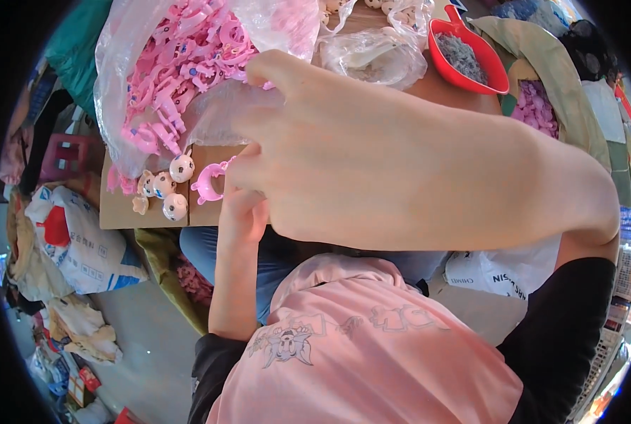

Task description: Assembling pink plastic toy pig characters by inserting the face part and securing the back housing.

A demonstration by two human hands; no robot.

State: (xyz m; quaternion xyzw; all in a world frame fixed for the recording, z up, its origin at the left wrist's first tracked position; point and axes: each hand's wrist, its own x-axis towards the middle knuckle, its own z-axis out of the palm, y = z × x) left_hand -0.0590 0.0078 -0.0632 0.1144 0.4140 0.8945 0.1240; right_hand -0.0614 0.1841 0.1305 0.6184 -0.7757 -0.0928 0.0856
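Note:
My right forearm crosses the view from the right, and my right hand [294, 134] is above the table's near edge. Its outer finger stands apart. The other fingers curl down, their tips and anything in them hidden. Partly covered below it, my left hand [244, 212] is closed at a pink plastic ring [206, 185] with small ear-like bumps, whose right side disappears behind the fingers. Left of the ring lie several small cream-coloured animal heads [175, 206] with painted faces. Beyond the hands, a clear plastic bag [114, 92] spills many pink plastic pieces [188, 60].
A cardboard sheet [142, 218] covers the table's near left part. At the back are a crumpled clear bag [375, 60] and a red scoop [499, 88] with grey fluffy stuff. Purple pieces [536, 106] sit in a sack at right. White sacks [89, 244] stand on the floor at left.

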